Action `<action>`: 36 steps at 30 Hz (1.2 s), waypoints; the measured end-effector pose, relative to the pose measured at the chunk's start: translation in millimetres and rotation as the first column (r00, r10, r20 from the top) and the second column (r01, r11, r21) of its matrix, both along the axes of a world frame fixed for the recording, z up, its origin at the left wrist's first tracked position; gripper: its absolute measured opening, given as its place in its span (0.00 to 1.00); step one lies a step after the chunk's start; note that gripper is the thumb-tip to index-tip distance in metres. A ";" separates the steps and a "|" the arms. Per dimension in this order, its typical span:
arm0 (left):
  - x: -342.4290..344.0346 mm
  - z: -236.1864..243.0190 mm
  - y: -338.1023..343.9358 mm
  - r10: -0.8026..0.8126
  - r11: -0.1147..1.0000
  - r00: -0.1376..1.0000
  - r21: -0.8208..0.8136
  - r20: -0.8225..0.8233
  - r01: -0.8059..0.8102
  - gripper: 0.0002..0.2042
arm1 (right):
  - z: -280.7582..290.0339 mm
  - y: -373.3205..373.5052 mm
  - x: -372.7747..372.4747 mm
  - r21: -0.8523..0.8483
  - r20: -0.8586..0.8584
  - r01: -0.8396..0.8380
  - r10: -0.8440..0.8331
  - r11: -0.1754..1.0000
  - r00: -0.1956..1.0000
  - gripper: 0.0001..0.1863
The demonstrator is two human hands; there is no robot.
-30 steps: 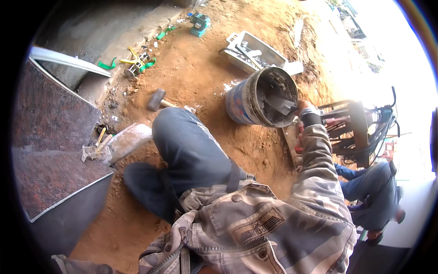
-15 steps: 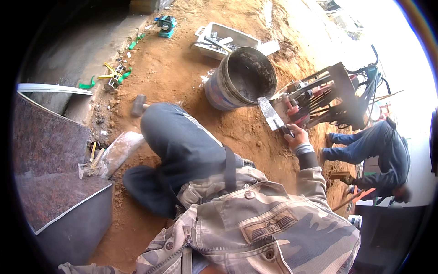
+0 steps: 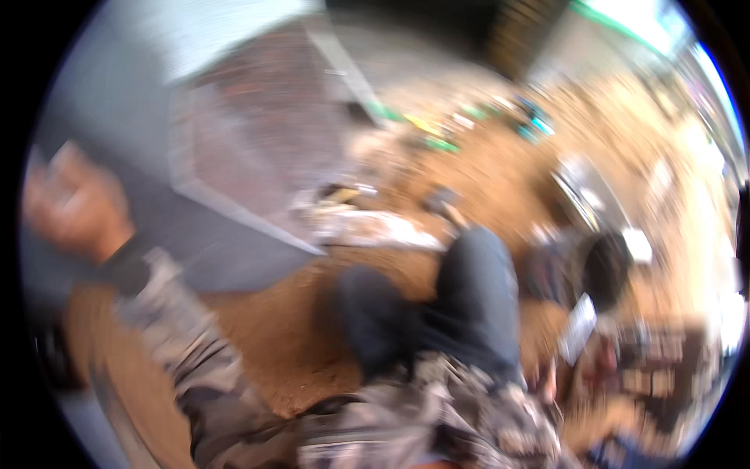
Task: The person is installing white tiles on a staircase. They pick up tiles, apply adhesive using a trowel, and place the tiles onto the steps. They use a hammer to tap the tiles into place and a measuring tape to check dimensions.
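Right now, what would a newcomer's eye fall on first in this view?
Probably the left hand, blurred at the far left edge, then the reddish-brown slab with a pale border at upper left. At lower right, the pale trowel stands out near the dark-mouthed bucket, above the right hand.

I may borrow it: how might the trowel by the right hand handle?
The trowel is probably stiff: it juts out straight without visible sag. Small beside the bucket, it is likely light. Looking flat, it would probably slide rather than roll, though blur hides detail.
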State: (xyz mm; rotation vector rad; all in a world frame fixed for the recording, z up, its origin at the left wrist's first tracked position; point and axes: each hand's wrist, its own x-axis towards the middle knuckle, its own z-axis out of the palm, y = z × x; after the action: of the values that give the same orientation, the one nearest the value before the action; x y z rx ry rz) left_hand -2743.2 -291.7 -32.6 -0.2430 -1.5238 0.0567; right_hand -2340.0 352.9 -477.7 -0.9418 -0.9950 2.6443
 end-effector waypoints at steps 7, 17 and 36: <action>26.5 2.2 -27.4 0.191 0.981 0.976 -0.021 -0.105 -0.194 0.24 | 114.2 -46.8 -93.8 0.649 0.551 -0.574 0.212 0.499 0.807 0.17; 29.3 -1.1 -2.9 0.197 0.979 0.980 0.059 -0.023 -0.196 0.25 | 374.0 -244.2 -409.2 0.906 0.060 0.318 0.829 -0.279 0.556 0.15; 34.2 2.2 -1.1 0.222 0.975 0.974 0.039 -0.042 -0.220 0.26 | 453.1 -365.4 -499.3 0.618 0.234 0.464 0.711 -0.635 0.663 0.14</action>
State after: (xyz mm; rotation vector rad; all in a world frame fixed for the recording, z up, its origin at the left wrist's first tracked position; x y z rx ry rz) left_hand -2709.0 -292.8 -30.4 -0.0437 -1.4992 0.2116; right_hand -2839.4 -12.5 -24.5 1.0190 -2.5348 0.1885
